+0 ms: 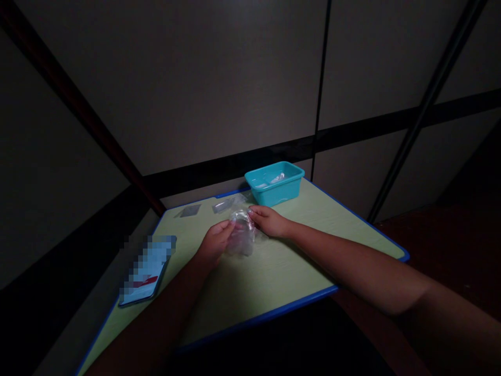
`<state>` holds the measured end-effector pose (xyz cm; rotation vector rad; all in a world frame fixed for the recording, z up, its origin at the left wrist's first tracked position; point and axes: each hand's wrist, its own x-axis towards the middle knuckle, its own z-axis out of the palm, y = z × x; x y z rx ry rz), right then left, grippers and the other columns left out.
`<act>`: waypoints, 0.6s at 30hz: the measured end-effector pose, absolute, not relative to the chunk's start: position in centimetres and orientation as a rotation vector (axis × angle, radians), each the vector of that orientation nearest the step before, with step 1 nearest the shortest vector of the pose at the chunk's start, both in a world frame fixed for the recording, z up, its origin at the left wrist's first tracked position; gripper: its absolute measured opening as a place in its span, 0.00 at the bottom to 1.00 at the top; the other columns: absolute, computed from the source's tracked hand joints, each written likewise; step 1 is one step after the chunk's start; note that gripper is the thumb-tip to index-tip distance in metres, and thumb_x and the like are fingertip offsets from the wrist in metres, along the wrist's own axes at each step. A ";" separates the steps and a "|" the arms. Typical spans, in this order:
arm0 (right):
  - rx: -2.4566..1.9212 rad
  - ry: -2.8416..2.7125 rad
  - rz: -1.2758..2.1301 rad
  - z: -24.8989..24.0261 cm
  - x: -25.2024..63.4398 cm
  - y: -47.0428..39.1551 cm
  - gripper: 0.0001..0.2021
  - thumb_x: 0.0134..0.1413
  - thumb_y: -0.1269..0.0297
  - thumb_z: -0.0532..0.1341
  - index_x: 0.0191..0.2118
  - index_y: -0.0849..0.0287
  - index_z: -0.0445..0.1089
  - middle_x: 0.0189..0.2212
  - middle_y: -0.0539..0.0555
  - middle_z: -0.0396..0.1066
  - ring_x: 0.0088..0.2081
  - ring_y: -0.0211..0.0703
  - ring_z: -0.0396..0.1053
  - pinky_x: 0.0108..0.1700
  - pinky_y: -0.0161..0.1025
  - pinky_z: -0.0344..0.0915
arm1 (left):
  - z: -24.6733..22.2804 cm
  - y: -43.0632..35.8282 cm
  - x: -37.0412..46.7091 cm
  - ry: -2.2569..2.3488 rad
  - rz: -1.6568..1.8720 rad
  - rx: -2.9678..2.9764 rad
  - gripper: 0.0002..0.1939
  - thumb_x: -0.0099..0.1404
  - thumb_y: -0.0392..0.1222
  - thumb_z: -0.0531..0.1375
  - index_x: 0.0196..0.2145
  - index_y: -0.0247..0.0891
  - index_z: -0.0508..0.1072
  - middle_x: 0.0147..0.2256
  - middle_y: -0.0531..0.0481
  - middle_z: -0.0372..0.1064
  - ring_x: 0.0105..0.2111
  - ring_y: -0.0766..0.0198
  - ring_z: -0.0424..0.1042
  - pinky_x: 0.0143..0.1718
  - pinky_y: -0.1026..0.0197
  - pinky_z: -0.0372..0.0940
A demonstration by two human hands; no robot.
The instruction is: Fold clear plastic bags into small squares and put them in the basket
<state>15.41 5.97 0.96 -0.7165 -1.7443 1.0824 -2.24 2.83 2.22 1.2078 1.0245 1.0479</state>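
Observation:
A clear plastic bag (241, 241) hangs between my two hands, a little above the table. My left hand (214, 241) is closed, pinching the bag's left side near the top. On the other side, my right hand (268, 220) pinches its upper right edge. The bag looks crinkled and shiny; whether anything lies inside, I cannot tell. Just beyond my right hand stands a turquoise plastic basket (277, 194) with some clear or whitish pieces in it. Another clear plastic packet (229, 202) lies flat behind the bag.
A small greyish flat packet (190, 210) lies near the table's back left corner. At the left edge rests a phone (146, 271) with its screen lit. The pale green table (274, 277) has a blue rim, and panelled cabinet doors (227, 94) rise behind it.

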 end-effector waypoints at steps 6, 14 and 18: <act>-0.760 -1.703 1.112 0.5 15.3 6.1 0.25 0.51 0.39 0.52 0.22 0.58 0.57 0.17 0.46 0.58 0.20 0.33 0.56 0.22 0.32 0.55 | 2.4 2.8 -2.1 0.926 1.067 1.138 0.17 0.44 0.46 0.69 0.28 0.32 0.72 0.26 0.48 0.73 0.28 0.62 0.72 0.30 0.63 0.65; -0.744 -1.593 1.007 1.1 15.4 6.1 0.13 0.54 0.57 0.57 0.44 0.55 0.60 0.25 0.45 0.60 0.22 0.34 0.60 0.24 0.32 0.57 | 1.8 3.4 -2.5 0.949 1.091 1.099 0.17 0.40 0.44 0.70 0.25 0.33 0.70 0.23 0.53 0.70 0.24 0.67 0.69 0.29 0.65 0.65; -0.732 -1.735 0.833 1.2 15.7 5.9 0.13 0.51 0.67 0.58 0.44 0.56 0.65 0.29 0.47 0.62 0.29 0.36 0.61 0.31 0.34 0.59 | 1.5 3.4 -2.5 0.954 1.065 1.131 0.19 0.41 0.46 0.71 0.24 0.34 0.68 0.23 0.53 0.69 0.24 0.68 0.69 0.28 0.65 0.65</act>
